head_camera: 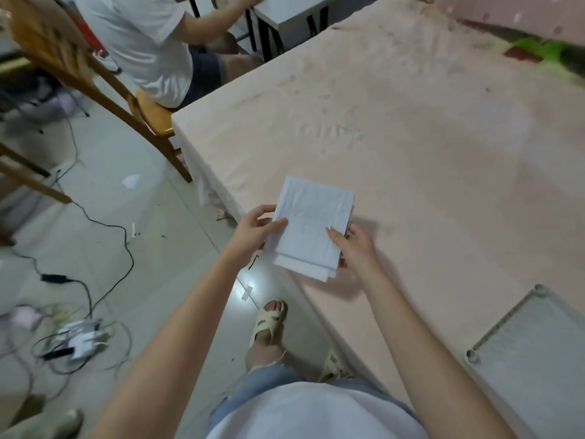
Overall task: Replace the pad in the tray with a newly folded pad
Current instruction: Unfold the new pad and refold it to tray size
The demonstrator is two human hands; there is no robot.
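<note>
Both grips are closed on the folded pad [311, 228]: our left hand [253, 231] pinches its left edge, our right hand [356, 245] its right, holding it just above the near edge of the tabletop [427, 137]. We judge it light, soft and floppy, its layers apt to slide apart, so holding opposite edges suits it; the tray [535, 353] lies well apart to our right.

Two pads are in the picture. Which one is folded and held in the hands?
The white folded pad, held over the table edge by the left hand and right hand. The other pad lies flat inside the tray at lower right, untouched.
</note>
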